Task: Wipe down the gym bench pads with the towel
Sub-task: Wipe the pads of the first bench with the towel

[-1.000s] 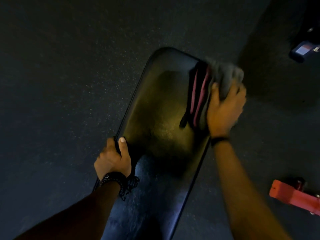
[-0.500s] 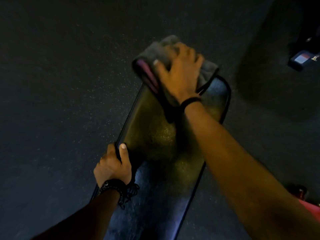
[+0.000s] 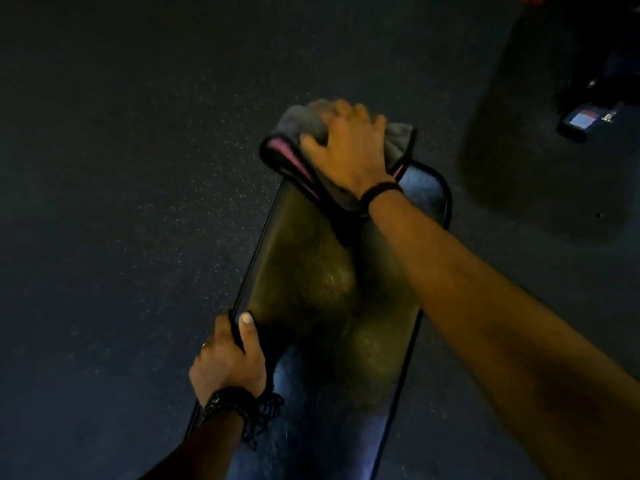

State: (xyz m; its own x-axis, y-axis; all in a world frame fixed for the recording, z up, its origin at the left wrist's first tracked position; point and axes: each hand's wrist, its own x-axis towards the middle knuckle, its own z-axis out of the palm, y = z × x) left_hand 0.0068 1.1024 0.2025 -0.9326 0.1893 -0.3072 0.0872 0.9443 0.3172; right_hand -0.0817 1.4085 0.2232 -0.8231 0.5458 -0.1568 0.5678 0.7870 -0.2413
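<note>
A person's right hand [image 3: 349, 147] presses a grey towel [image 3: 298, 124] with pink trim flat on the far left corner of the dark bench pad [image 3: 325, 292], much as half a second ago. The left hand [image 3: 228, 358], its grip closed, still clasps the pad's near left edge above the speckled floor [image 3: 121, 202].

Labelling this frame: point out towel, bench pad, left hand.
towel [image 3: 298, 124], head view, grey top fold.
bench pad [image 3: 311, 271], head view, bare middle surface.
left hand [image 3: 227, 362], head view, back of hand.
</note>
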